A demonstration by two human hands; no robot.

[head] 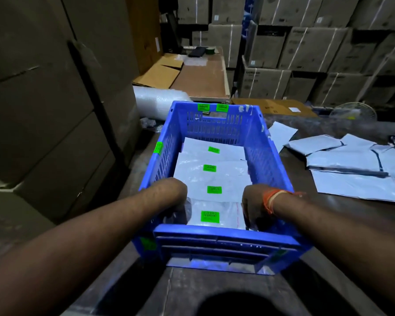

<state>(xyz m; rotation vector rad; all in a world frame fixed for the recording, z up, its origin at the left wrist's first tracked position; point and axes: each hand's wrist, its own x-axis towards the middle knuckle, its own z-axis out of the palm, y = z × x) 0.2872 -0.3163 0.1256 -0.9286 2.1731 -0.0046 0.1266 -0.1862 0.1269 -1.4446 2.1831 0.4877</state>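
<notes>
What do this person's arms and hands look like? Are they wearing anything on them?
Both forearms are bare: no sleeves in view, no gloves on the left hand or right hand. Orange and pale threads are tied round the right wrist; the left wrist wears nothing.

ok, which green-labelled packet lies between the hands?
The nearest packet, by the crate's near wall; left hand and right hand flank it. The other three lie farther back.

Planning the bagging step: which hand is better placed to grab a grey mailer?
Probably right: the right hand sits at the right wall of the blue crate, the grey mailers lie beyond it, and the left hand would cross the crate.
</notes>
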